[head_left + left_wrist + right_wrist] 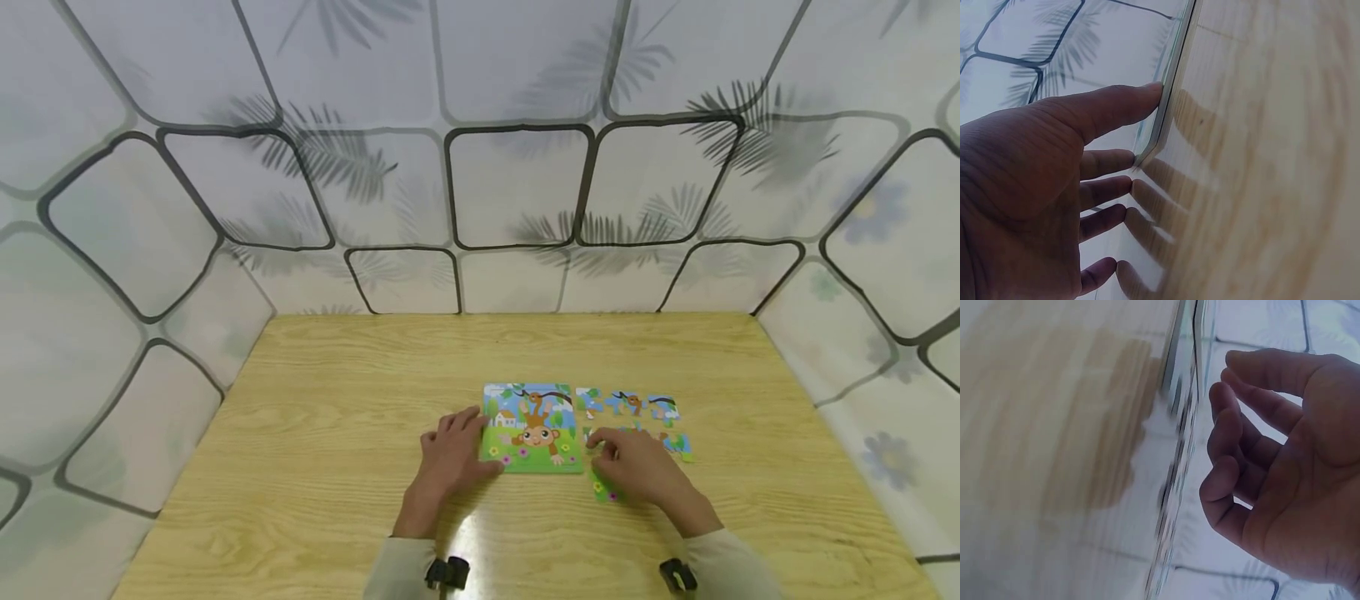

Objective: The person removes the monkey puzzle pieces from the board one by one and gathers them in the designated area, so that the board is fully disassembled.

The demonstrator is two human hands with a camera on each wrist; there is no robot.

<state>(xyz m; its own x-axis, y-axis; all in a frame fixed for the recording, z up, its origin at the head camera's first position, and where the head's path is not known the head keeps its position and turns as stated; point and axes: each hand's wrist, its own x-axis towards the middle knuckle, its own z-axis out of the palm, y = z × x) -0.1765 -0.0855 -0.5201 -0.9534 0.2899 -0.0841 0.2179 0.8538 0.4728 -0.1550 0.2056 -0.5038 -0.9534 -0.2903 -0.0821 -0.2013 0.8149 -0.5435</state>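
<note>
A square picture board (pixel 534 427) with a cartoon monkey lies on the wooden table. My left hand (pixel 453 454) rests at its left side, fingers spread and thumb at the lower left corner. In the left wrist view the thumb of that hand (pixel 1029 181) touches the board's edge (pixel 1163 119), with the fingertips on the table. Right of the board lie several jigsaw pieces (pixel 628 403) in rows. Over the lower ones hovers my right hand (pixel 633 467), hiding some. In the right wrist view the right hand's (pixel 1291 450) fingers are loosely bent, thumb and forefinger close together, with nothing visible between them.
The light wooden table (pixel 337 400) reaches to a patterned fabric wall (pixel 517 183) at the back and sides. A green flowered piece (pixel 602 490) lies near the right hand, and another piece (pixel 677 444) lies farther right. Dark bands (pixel 447 572) sit on both wrists.
</note>
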